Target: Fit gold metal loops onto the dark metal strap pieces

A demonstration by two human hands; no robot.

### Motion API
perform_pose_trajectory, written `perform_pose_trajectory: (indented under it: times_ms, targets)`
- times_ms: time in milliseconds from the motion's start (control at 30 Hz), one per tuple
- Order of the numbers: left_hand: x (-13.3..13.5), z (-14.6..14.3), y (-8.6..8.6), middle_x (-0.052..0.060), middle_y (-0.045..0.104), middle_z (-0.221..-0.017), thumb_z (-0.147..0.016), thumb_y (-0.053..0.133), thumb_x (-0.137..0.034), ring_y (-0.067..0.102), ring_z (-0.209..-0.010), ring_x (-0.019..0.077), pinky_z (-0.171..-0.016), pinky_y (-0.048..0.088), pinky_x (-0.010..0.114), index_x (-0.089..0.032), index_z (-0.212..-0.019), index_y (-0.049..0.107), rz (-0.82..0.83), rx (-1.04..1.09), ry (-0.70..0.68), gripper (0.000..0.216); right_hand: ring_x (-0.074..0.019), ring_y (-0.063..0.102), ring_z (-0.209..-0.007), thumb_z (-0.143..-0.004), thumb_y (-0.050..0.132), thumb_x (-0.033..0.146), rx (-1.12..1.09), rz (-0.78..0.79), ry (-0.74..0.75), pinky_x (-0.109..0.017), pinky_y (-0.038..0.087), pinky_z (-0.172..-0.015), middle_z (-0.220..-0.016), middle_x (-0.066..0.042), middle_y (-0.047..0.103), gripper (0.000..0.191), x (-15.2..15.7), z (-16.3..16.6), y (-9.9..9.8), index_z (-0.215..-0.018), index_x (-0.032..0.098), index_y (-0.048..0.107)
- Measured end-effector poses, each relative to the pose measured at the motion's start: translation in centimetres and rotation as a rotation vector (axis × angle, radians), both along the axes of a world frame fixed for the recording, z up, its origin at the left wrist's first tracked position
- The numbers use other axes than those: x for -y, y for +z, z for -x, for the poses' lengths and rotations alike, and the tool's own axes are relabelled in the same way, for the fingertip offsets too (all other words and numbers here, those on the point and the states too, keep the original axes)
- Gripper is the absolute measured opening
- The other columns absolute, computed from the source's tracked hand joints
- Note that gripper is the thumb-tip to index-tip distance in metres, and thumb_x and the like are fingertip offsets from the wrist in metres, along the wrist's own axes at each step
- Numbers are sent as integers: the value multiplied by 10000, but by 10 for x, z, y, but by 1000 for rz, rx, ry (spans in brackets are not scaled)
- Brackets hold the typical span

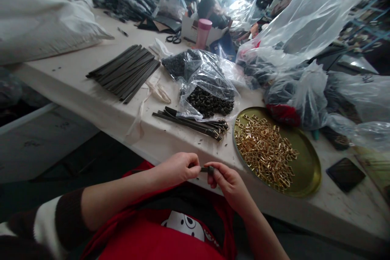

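Note:
My left hand (184,167) pinches a narrow dark strap (204,169) at the table's front edge, close to my body. At the strap's end, the thumb and fingers of my right hand (224,178) close on a small dark piece, perhaps a loop; its detail is too small to make out. Just beyond my hands lies a small bundle of dark straps (189,123) with gold metal at their right ends. Behind it, an open clear plastic bag (199,77) spills small black pieces (210,102). Right of my hands, gold buckles (268,150) are heaped on a round tray (312,174).
A larger pile of dark straps (124,71) lies at the left, before a big white sack (45,16). Farther back are scissors (173,39) and a pink-lidded cup (203,33). Plastic bags (304,93) crowd the right, near a dark flat rectangular object (345,174).

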State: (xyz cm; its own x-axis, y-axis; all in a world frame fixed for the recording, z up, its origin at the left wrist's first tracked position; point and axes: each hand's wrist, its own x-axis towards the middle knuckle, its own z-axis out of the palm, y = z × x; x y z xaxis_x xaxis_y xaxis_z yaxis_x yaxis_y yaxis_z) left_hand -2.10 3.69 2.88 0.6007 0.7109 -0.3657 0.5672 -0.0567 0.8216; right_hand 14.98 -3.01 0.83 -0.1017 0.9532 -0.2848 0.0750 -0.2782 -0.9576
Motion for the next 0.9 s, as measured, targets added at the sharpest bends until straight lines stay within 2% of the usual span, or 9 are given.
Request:
perform_pose_trajectory:
  times_ms: [100,267,333,400,467,600,667,767,900]
  targets:
    - [4,-3,0,-44,470,-558,-701,448,-281,402,-519,94,-466,265,201,-160,-630,506,124,15,43,152,-81,462,-479,-794,538,374,-110,79,-30,-213,377,-485,-548,30,538,261,3,-1,-1,-919,159,617]
    - [9,-7,1,-96,341,-442,-674,475,-314,253,-381,66,-361,164,192,-194,-650,437,558,101,113,128,-38,397,-397,-712,642,354,-463,343,-89,-165,290,-410,-479,51,506,252,6,-5,-8,-849,141,640]
    - [9,-9,1,-107,319,-414,-664,472,-293,207,-351,62,-345,124,194,-204,-663,425,688,151,123,100,-33,387,-386,-697,663,332,-527,365,-103,-160,274,-400,-465,53,499,237,5,-5,-12,-831,137,644]
    - [9,-9,1,-109,319,-410,-660,463,-271,192,-343,60,-345,108,194,-207,-667,420,742,168,132,77,-34,389,-386,-696,667,325,-548,373,-95,-162,271,-398,-466,52,500,233,4,-6,-16,-830,136,646]
    - [8,-10,0,-104,327,-425,-673,458,-288,211,-356,62,-353,120,192,-205,-666,421,693,130,132,91,-37,399,-391,-701,660,338,-518,379,-74,-166,274,-400,-478,49,510,247,3,-8,-17,-844,137,647]
    - [7,-11,-5,-79,371,-493,-685,474,-351,309,-447,75,-405,210,194,-180,-639,459,394,9,67,177,-56,440,-430,-722,630,376,-299,319,-10,-188,320,-437,-522,32,556,279,1,-11,-13,-879,146,647]
    - [7,-11,-9,-70,391,-518,-687,464,-351,335,-483,83,-432,240,200,-172,-627,468,317,-22,41,189,-66,452,-446,-731,615,392,-222,278,19,-200,337,-456,-532,26,567,287,-1,-13,-10,-877,148,647]
    - [6,-13,-12,-68,389,-530,-693,449,-362,336,-490,86,-436,245,202,-174,-631,454,334,-29,51,198,-66,450,-448,-747,592,402,-224,272,26,-201,334,-462,-532,31,559,297,-2,-13,-9,-899,150,633]
    - [5,-14,-10,-72,375,-538,-696,454,-383,322,-476,80,-424,233,195,-178,-653,441,405,5,82,210,-55,432,-446,-771,573,384,-324,287,-36,-184,317,-458,-528,54,534,264,-3,-10,-16,-928,172,583]
